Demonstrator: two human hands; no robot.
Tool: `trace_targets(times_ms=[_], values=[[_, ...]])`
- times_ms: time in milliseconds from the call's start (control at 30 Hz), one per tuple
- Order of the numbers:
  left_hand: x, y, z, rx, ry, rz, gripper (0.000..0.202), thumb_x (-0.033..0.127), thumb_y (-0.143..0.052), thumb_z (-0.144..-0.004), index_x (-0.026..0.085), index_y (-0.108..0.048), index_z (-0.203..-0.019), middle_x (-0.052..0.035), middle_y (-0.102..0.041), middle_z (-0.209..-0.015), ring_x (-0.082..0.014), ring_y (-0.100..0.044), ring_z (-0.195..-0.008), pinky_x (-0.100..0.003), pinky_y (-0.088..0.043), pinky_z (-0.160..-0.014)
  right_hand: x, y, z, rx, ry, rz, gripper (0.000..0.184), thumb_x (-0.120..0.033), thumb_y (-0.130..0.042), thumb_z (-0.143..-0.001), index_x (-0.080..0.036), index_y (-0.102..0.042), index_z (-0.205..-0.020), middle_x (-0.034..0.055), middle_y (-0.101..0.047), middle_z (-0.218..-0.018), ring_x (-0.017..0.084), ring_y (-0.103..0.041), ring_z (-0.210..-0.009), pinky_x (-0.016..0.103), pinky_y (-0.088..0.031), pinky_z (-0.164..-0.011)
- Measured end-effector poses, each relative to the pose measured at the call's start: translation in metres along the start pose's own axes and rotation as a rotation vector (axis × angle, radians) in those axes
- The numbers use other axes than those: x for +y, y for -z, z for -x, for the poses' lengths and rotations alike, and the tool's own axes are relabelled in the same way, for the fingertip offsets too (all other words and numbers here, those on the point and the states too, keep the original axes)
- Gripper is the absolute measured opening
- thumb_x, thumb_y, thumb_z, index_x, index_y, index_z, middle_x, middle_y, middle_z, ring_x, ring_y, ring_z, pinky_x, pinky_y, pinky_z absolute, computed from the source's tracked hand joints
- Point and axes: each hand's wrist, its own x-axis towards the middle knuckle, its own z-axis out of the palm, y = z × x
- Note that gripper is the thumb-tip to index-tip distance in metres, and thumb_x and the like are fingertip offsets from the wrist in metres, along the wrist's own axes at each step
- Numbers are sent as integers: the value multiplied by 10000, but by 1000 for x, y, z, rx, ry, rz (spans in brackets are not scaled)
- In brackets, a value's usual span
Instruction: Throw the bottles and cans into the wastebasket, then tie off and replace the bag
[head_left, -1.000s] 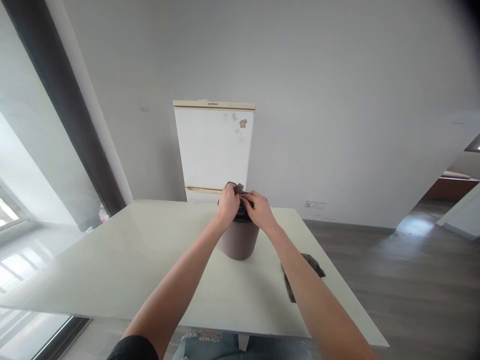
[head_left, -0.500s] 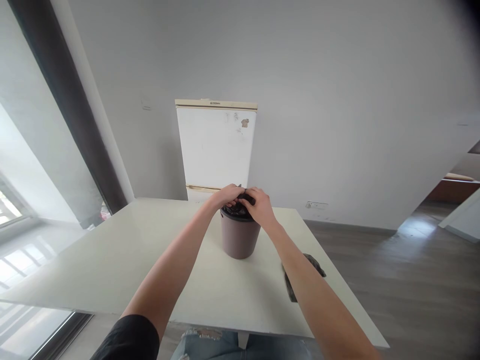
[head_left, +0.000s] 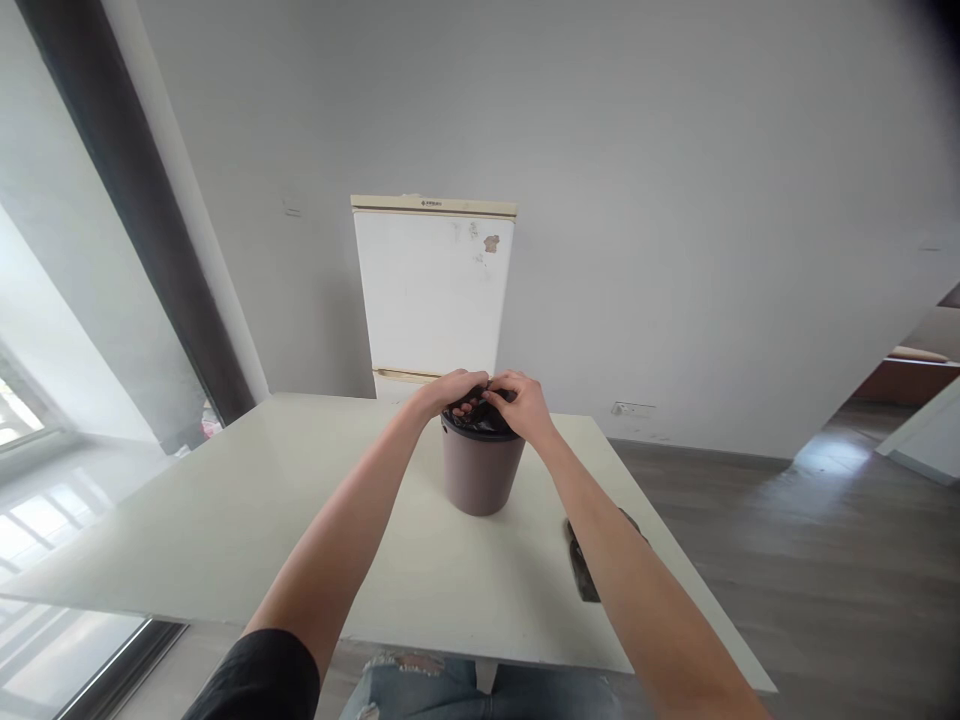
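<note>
Bag (head_left: 489,418) in left hand (head_left: 455,391) and right hand (head_left: 523,402) atop bin (head_left: 482,478)

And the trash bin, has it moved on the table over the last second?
No; the trash bin shows no clear shift either way, judged against the edges of the white table.

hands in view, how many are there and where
2: the left hand and the right hand, close together over the mouth of the mauve bin, both at the black bag. No others show.
</note>
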Motion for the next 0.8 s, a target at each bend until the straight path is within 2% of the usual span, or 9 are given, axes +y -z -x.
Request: trace_targets(times_ms=[100,200,300,400,500,600,700,800], values=[[-3,2,1,34,-32,35,364,457,-715,-839,184,-659,-605,-100,-663,-579,-218,-608,-480,-314,-450,-439,1,5,-1,61,-8,34,47,-271,-735,-805,-258,-756,-764,57,-702,-1028,253,-648,-996,434,-493,-972],[-8,4,-3,123,-53,61,441,494,-616,-909,175,-656,-606,-97,-636,-541,-227,-633,-507,-314,-487,-463,1,13,-2,72,-33,80,60,-279,-783,-760,-258,-746,-718,57,-694,-1024,268,-631,-1017,460,-483,-998],[-14,7,-8,261,-114,58,401,386,-665,-892,182,-590,-555,-31,-540,-472,-168,-567,-464,-267,-446,-448,-1,19,-1,46,-22,112,80,-274,-773,-761,-251,-722,-704,64,-695,-1029,274,-618,-1024,479,-476,-1005],[-20,9,-11,368,-198,51,247,265,-747,-824,162,-652,-620,-4,-594,-550,-134,-591,-528,-241,-502,-532,-3,21,4,3,-10,60,70,-268,-733,-784,-244,-692,-732,62,-715,-1030,264,-625,-1024,470,-479,-997],[-26,10,-13,404,-247,54,98,227,-787,-793,140,-752,-766,-36,-716,-700,-145,-670,-633,-259,-578,-658,-4,20,6,-26,-155,-178,124,-341,-727,-803,-234,-676,-768,58,-751,-994,238,-663,-937,425,-520,-916],[-34,11,-16,435,-257,51,142,275,-806,-803,136,-780,-809,-65,-757,-758,-169,-712,-682,-285,-605,-699,0,18,3,51,-351,-365,243,-434,-787,-739,-221,-671,-763,57,-759,-889,218,-669,-824,380,-537,-810],[-44,16,-19,513,-249,15,152,288,-822,-791,143,-781,-778,-72,-753,-716,-194,-723,-668,-290,-593,-643,8,21,1,115,-450,-291,284,-452,-822,-667,-215,-679,-731,54,-741,-785,213,-655,-753,363,-521,-749],[-54,22,-18,591,-237,-35,130,264,-813,-788,151,-773,-737,-73,-738,-659,-216,-728,-658,-282,-561,-590,19,27,6,126,-491,-126,258,-448,-800,-666,-223,-683,-714,70,-760,-802,237,-674,-770,372,-506,-738]])
